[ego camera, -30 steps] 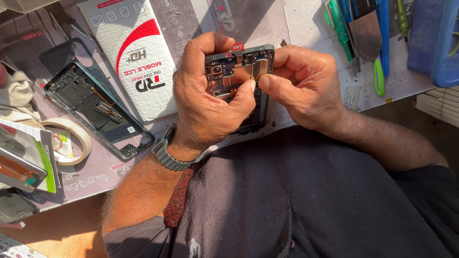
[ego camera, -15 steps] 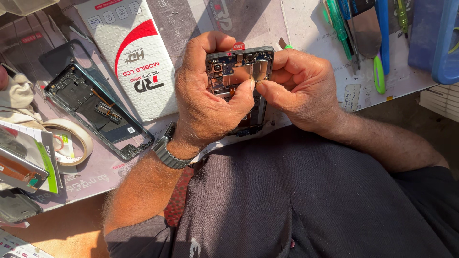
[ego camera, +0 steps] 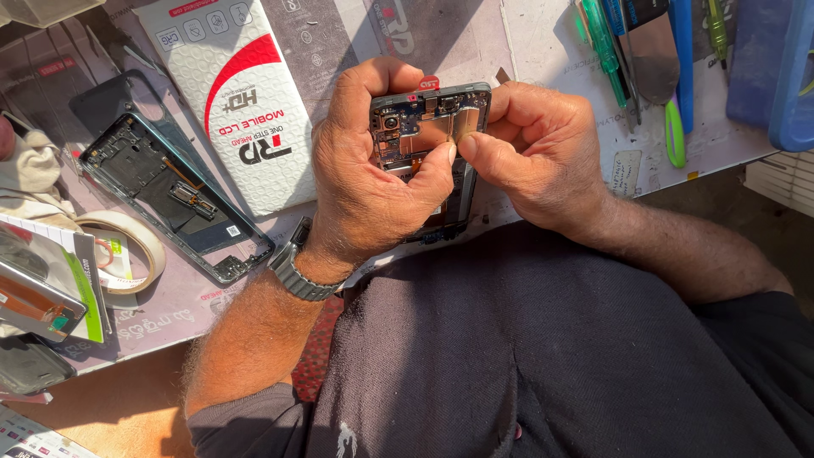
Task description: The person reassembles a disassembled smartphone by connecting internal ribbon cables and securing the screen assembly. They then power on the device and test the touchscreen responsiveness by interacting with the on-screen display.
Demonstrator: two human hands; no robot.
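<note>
- We see an opened phone (ego camera: 428, 140), its back off and its circuit board and camera module bare, held up just above the near edge of the work mat (ego camera: 543, 42), between the two hands.
- The left hand (ego camera: 365, 182) wraps around the phone's left side; its fingers curl over the top edge and its thumb lies across the exposed board, so it is closed on the phone.
- The right hand (ego camera: 534, 153) cups the phone's right edge, fingers bent behind it. Its thumb tip meets the left thumb tip over a small copper-coloured strip on the board; we cannot tell whether it pinches anything there.
- A metal watch (ego camera: 301, 271) sits on the left wrist.
- Left of the hands, a detached phone frame (ego camera: 170, 195) lies flat on the mat, inner side up.
- Just beside that frame lies a white padded pouch with a red curve (ego camera: 229, 93), tilted, near the left hand.
- Further left we see a roll of pale tape (ego camera: 140, 246), and next to it a packaged part with a green edge (ego camera: 51, 288).
- At the far right of the mat lie a green-handled screwdriver (ego camera: 604, 47), a flat metal blade (ego camera: 651, 55) and a blue tray (ego camera: 793, 76), well apart from the phone.
- The person's dark shirt (ego camera: 526, 356) fills the lower part of the view.
</note>
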